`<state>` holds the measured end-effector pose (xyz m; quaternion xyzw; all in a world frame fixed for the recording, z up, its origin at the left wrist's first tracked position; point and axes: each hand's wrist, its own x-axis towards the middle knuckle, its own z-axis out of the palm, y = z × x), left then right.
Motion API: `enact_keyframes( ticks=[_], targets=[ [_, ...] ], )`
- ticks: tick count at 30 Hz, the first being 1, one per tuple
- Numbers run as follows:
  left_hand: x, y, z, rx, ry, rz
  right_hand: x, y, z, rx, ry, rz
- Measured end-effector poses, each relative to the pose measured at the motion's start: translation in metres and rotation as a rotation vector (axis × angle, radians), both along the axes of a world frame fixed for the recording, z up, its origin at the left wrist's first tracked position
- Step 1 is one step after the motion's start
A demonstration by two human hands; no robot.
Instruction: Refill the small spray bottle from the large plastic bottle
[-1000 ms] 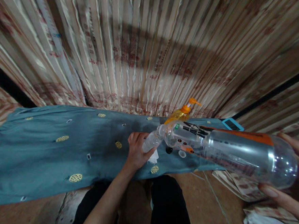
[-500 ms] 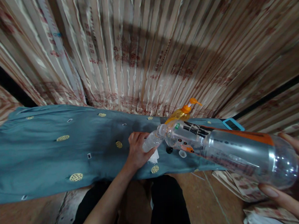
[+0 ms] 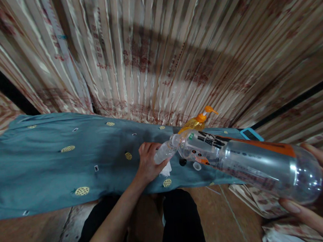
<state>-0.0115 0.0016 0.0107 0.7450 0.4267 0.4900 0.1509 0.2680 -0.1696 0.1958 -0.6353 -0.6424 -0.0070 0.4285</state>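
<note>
Change in the last second: almost none. Both hands, both bottles and everything on the cloth sit where they did in the two earlier pictures; only the glare on the big bottle's base has shifted a little.
Reading of that: a held pose, mouth to mouth. I judge that liquid is passing slowly between the bottles or the two are being kept lined up (no stream can be made out).
Large bottle (image 3: 250, 166): clear plastic with an orange and black label, lying nearly level in the air, base toward the camera, open neck pointing down and away to meet the small bottle's mouth.
Right hand (image 3: 318, 194): at the large bottle's base, fingers spread and cupped around it, thumb along its underside, clamped on it as before.
Small bottle (image 3: 164, 154): clear, tilted, its mouth touching the large bottle's neck, just above the blue cloth (image 3: 56, 169).
Left hand (image 3: 149, 162): fingers wrapped shut around the small bottle's body, unchanged.
Beside the large bottle's neck: a white cap (image 3: 197, 166) and a dark cap (image 3: 182, 162) lie on the cloth just below it; a white tissue (image 3: 166, 170) shows under the left hand.
Behind the large bottle's neck: an orange pump bottle (image 3: 196, 122), upright.
Beyond the large bottle's label: a blue phone (image 3: 251, 134) at the cloth's far edge.
</note>
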Motion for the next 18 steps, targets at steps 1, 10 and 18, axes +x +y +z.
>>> enact_keyframes(
  ticks=[1,10,18],
  targets=[
    [0.0000,0.0000,0.0001,0.000,0.000,-0.003,0.0002,-0.0001,-0.0002,0.003,0.001,0.000],
    [-0.0004,0.0000,0.0029,-0.059,0.011,-0.006,0.0005,0.0004,0.0015,-0.001,-0.013,-0.013],
    [-0.0004,-0.0001,0.0016,-0.046,0.010,-0.005,-0.0035,-0.0024,0.0023,-0.019,0.023,-0.031]
  ],
)
